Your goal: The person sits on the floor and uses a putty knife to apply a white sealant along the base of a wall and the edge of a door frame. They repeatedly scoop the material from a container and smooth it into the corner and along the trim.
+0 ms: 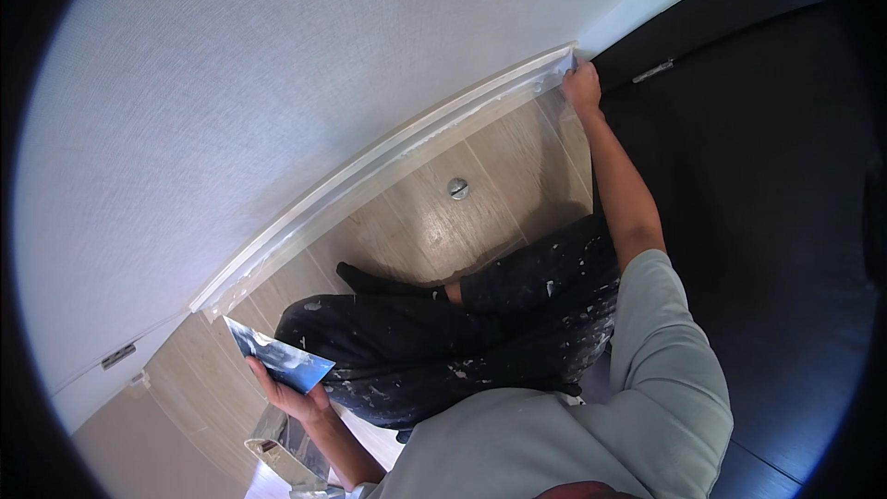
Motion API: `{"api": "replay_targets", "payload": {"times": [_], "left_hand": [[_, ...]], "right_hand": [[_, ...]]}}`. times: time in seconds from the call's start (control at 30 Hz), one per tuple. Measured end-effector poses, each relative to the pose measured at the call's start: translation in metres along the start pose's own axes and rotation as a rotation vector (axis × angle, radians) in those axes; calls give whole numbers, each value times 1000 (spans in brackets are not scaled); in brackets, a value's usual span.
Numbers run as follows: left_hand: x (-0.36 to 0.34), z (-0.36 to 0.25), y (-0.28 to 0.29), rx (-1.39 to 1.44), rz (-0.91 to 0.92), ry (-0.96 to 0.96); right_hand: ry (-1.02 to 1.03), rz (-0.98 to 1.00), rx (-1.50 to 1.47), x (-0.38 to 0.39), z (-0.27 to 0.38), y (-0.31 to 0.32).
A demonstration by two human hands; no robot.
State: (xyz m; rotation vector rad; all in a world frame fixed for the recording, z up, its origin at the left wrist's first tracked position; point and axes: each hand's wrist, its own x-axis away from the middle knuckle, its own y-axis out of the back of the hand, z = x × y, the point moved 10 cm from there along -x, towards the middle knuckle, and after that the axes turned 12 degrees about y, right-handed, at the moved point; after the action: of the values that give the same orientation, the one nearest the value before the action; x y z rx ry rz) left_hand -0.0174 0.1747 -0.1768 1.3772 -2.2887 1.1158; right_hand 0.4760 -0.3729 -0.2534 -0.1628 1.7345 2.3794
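Skirting strip: a pale skirting strip (453, 115) runs along the foot of the textured wall (277, 111), with white smears on its floor-side border.
Far corner: the right hand (582, 88) is closed, apparently around a pale flat blade (572, 61) at the strip's far end; its handle is hidden. The arm is stretched almost straight, probably because the corner lies well away from the body.
Plate: the left hand (294, 397) grips a shiny, blue-tinted flat plate (282, 356) by its lower edge, near the strip's near end. That hold likely leaves the white-streaked face uncovered.
Legs: paint-flecked dark trousers (388, 342) fold low on the wood-look floor (499, 162), seemingly to bring both hands down to strip height.
Floor fitting: a round metal piece (458, 188) sits between strip and legs.
Right side: a dark door-like panel (739, 203) bears a metal hinge (653, 71).
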Motion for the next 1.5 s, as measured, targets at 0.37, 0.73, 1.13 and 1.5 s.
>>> {"api": "replay_targets", "payload": {"times": [0.37,0.73,1.13,1.5], "left_hand": [[1,-2,-4,-24,51,13],[0,-2,-6,-34,37,-7],[3,-3,-11,-77,15,-19],[1,-1,-10,-38,74,-7]], "right_hand": [[52,-89,57,18,20,-21],[84,-11,99,14,18,-20],[-76,-12,-122,2,5,21],[-72,143,-12,-19,6,12]]}}
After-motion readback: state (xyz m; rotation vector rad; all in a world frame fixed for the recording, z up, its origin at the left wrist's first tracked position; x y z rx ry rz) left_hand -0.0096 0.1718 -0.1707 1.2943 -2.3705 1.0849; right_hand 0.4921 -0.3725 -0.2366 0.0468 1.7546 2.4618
